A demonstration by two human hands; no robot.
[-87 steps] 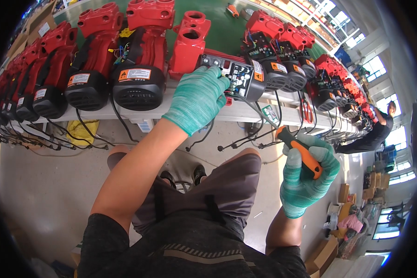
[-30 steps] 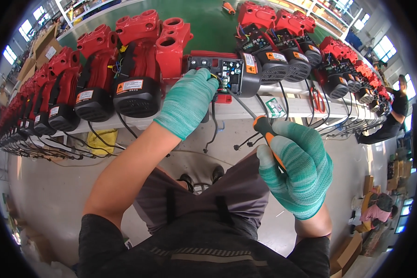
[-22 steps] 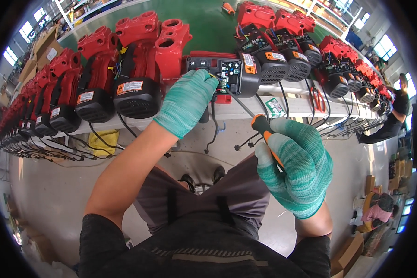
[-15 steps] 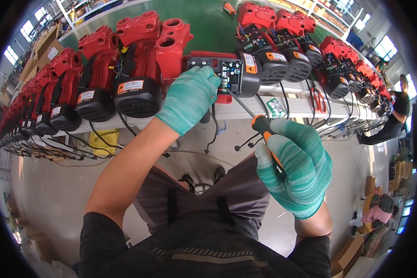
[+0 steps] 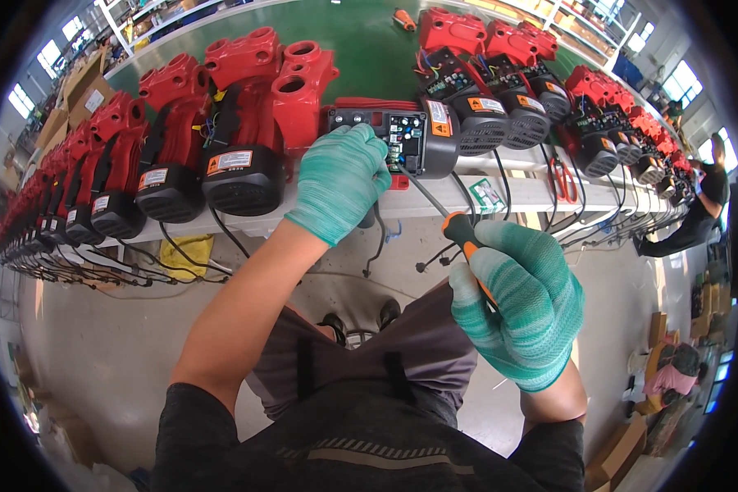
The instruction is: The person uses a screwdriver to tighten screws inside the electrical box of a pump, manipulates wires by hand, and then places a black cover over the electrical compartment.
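Note:
A red and black motor pump (image 5: 444, 154) lies on its side in front of me, with a bare circuit board (image 5: 406, 135) showing in its black box. My left hand (image 5: 342, 182), in a green glove, rests over the left part of this box. Its fingers are curled together, and whatever they pinch is hidden. In my right hand (image 5: 526, 299), gloved the same way, is a screwdriver (image 5: 461, 230) with an orange and black handle. The shaft slants up and left, its tip reaching the lower edge of the box beside the board and near my left fingers.
Similar red and black pumps (image 5: 239, 168) line the white bench (image 5: 517, 190) on both sides, their black cables hanging down. Red-handled scissors (image 5: 562, 180) hang at the bench's front edge. Another orange tool (image 5: 404, 19) lies beyond on the green surface. A person (image 5: 701, 197) stands far right.
My left hand has shifted slightly down, uncovering more of the black box. The screwdriver and my right hand have moved a little, with the tip still at the box's lower edge.

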